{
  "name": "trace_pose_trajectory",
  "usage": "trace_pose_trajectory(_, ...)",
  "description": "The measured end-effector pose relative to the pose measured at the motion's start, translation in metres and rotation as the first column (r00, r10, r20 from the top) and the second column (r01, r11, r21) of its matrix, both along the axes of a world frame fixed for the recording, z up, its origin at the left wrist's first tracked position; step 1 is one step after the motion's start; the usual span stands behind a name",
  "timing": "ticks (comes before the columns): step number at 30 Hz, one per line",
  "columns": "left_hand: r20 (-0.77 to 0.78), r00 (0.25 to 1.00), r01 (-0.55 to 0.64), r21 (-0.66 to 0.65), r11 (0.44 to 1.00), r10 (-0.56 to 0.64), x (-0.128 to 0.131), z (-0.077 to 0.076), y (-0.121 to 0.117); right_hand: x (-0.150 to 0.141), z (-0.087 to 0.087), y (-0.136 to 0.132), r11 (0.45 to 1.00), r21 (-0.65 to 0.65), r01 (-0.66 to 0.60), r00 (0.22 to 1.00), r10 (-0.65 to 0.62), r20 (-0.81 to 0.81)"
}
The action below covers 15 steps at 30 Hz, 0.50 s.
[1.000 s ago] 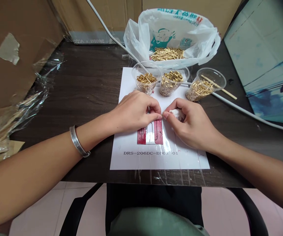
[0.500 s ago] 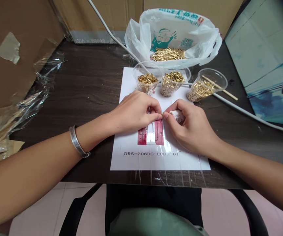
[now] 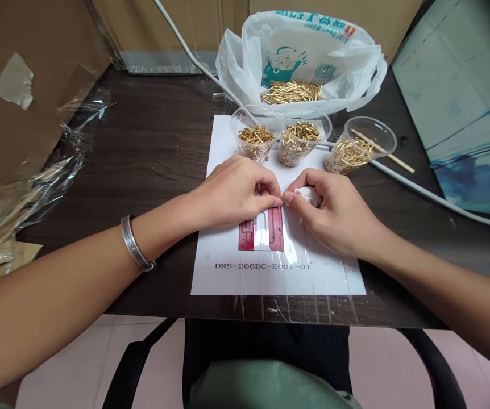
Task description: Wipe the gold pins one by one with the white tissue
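Observation:
My left hand (image 3: 236, 190) and my right hand (image 3: 334, 213) meet fingertip to fingertip over a white printed sheet (image 3: 228, 272) taped to the dark table (image 3: 151, 147). Both pinch closed at the same spot; what sits between the fingertips is too small to make out. A small white piece (image 3: 308, 195) is tucked inside my right hand's curled fingers. Under the hands lies a red and white diagram (image 3: 262, 233) on the sheet. Three clear cups of gold pins stand just beyond: left cup (image 3: 253, 136), middle cup (image 3: 302, 136), right cup (image 3: 358, 147).
A white plastic bag (image 3: 300, 51) with more gold pins lies at the back. A white cable (image 3: 419, 193) crosses the table to the right. A thin wooden stick (image 3: 394, 159) leans in the right cup. Crumpled clear film (image 3: 36, 187) and cardboard sit left; a blue panel (image 3: 470, 102) right.
The hands stay pinched together at the same spot; only a slight shift of the view.

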<state>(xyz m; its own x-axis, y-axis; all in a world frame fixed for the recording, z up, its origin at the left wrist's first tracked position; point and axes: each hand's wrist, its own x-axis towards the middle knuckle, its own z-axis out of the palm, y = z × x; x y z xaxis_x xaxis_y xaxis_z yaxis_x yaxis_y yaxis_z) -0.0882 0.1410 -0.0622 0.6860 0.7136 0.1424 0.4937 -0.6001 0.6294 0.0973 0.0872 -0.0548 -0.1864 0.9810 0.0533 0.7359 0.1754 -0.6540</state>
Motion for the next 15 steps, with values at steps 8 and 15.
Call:
trace_pose_trajectory(8, -0.04, 0.999, 0.008, 0.046, 0.999, -0.006, 0.0012, 0.0012, -0.0018, -0.0002, -0.0011, -0.0037, 1.0, 0.019, -0.011, 1.0, 0.01, 0.012)
trace_pose_trajectory(15, -0.006, 0.999, 0.043, 0.017, 0.999, -0.043, -0.0006, 0.0036, 0.0002, 0.0008, 0.0, -0.0025, 0.999, -0.041, -0.006, 1.0, 0.006, 0.016)
